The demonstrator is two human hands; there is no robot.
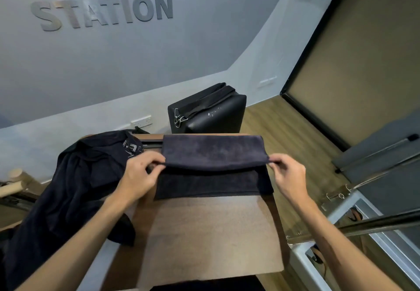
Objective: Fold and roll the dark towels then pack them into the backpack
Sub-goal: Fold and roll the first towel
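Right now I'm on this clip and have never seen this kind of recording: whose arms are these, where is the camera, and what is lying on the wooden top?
There is no machine here. The single picture comes from a wide-angle camera worn on a person's head, looking forward and down, so the two bare arms reaching in from the bottom are that person's own.

The left hand and the right hand each pinch one end of a dark towel that lies across the far part of a wooden surface. The pinched layer is lifted above the layer lying flat under it, so the towel appears to be mid-fold.

To the left, a heap of dark fabric drapes over the surface's edge; whether it is more towels or the backpack cannot be told. Behind the surface stands a black padded box with a strap across its top.
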